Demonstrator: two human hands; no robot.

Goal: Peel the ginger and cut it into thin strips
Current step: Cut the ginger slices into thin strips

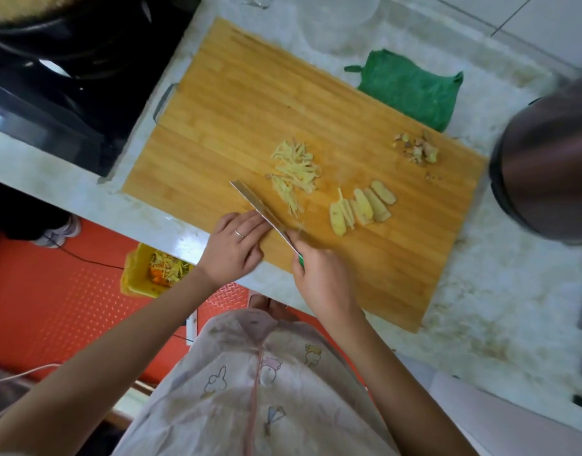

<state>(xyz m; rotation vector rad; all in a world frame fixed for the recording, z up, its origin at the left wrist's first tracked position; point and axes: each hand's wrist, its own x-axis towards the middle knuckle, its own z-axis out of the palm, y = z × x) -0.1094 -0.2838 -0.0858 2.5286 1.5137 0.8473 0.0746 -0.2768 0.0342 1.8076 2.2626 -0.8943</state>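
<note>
Right hand (319, 274) grips the knife (260, 209) by its handle; left hand (235, 245) lies flat, fingers straight against the blade, holding nothing. Ginger slices (362, 207) sit fanned on the board (233, 93), strips (294, 172) heaped beside the blade. Cutting should go best with slices overlapped, fingertips tucked, cuts narrow and even.

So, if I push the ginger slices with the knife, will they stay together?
Probably not: the slices only lean on each other in a loose row, so they would likely slide apart. They look thin and flat, so rolling seems unlikely.
</note>
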